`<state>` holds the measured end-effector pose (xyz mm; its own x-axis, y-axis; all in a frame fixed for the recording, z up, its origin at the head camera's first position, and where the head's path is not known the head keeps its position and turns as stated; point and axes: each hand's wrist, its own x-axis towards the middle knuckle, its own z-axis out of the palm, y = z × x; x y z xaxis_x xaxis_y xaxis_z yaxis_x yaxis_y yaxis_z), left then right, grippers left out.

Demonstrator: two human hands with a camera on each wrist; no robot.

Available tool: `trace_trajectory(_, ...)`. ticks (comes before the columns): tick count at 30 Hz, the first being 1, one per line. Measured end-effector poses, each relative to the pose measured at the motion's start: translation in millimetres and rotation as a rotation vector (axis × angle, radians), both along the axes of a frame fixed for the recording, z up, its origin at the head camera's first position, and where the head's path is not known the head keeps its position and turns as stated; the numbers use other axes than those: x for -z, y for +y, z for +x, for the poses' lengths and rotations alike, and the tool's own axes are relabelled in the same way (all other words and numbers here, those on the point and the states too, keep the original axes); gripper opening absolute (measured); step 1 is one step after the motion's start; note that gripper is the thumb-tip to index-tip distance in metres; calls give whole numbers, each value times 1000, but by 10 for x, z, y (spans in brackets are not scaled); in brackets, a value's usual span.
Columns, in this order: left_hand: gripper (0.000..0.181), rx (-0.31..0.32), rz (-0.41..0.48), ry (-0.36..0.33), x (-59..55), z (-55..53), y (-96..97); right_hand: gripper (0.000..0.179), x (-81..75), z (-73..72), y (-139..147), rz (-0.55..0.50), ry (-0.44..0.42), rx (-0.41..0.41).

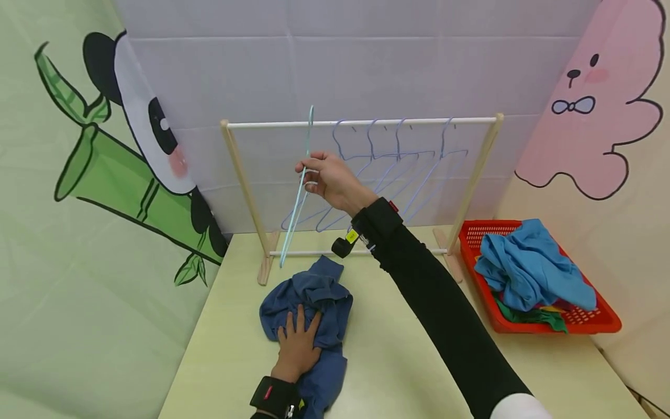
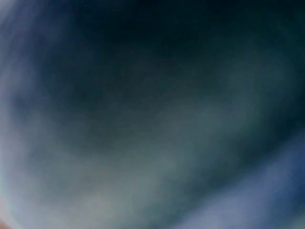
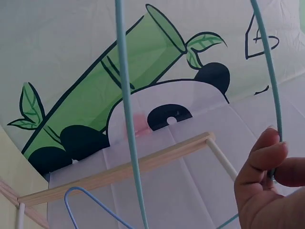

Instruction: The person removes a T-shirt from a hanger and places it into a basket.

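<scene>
My right hand point(image 1: 335, 179) pinches a light teal clothes hanger point(image 1: 290, 226) between thumb and fingers near its neck. Its hook rises past the white top rod point(image 1: 262, 124) of a wooden clothes rack and overlaps it in the head view. In the right wrist view, curled fingers point(image 3: 259, 171) grip the teal hanger point(image 3: 126, 86). On the table, my left hand point(image 1: 297, 349) rests with fingers spread on a crumpled dark blue garment point(image 1: 335, 329). Only dark blurred patches fill the left wrist view.
Several lavender hangers point(image 1: 442, 151) hang from the rod, right of my right hand. A red basket point(image 1: 586, 329) at the right of the table holds a bright blue cloth point(image 1: 528, 267) over green and other coloured pieces. A patterned curtain stands behind the rack.
</scene>
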<state>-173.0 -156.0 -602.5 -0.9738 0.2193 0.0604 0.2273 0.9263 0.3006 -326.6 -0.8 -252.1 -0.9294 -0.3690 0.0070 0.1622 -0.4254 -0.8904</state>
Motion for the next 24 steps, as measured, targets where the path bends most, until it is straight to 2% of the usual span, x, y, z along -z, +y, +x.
trace_trajectory(4, 72, 2, 2, 0, 0, -8, -4, 14, 35, -115, 23, 16, -4, 8)
trace_trajectory(9, 72, 8, 13, -5, 29, -12, -14, 11, 62, -259, 69, 19, -16, 35)
trace_trajectory(12, 71, 13, 19, 0, 51, -3, -23, 17, 60, -321, 89, 12, -29, 46)
trace_trajectory(19, 72, 9, 7, -7, 34, 6, -22, 23, 66, -401, 116, 15, -67, 38)
trace_trajectory(24, 72, 11, 1, 1, 25, -2, -28, 19, 159, -424, 143, 95, -57, -5)
